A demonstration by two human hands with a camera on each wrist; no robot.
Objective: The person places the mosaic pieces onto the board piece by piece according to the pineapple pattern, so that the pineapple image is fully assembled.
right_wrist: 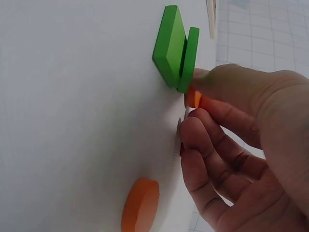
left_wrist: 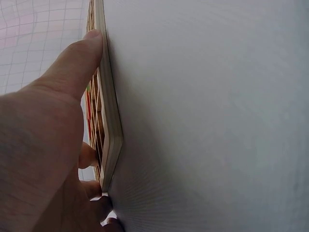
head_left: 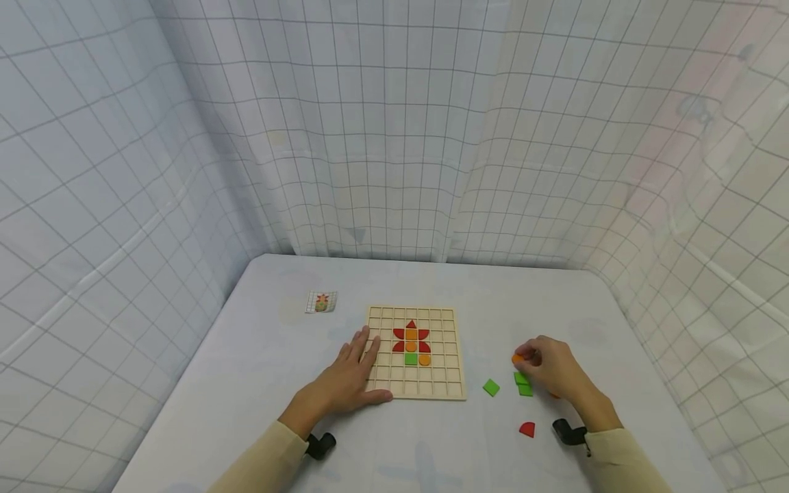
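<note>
Head: left hand (head_left: 351, 376) lies flat, fingers spread, on the board (head_left: 416, 390) corner. Flower partly built mid-grid; green squares (head_left: 491, 387), red piece (head_left: 527, 430) loose on bench (head_left: 246, 356), so stem likely left. Right hand (head_left: 551, 366) pinches an orange piece (head_left: 518, 358).
Left wrist: thumb (left_wrist: 77, 63) on board edge only.
Right wrist: shows the pinch, plus an orange disc (right_wrist: 140, 205) hidden from head view.
</note>
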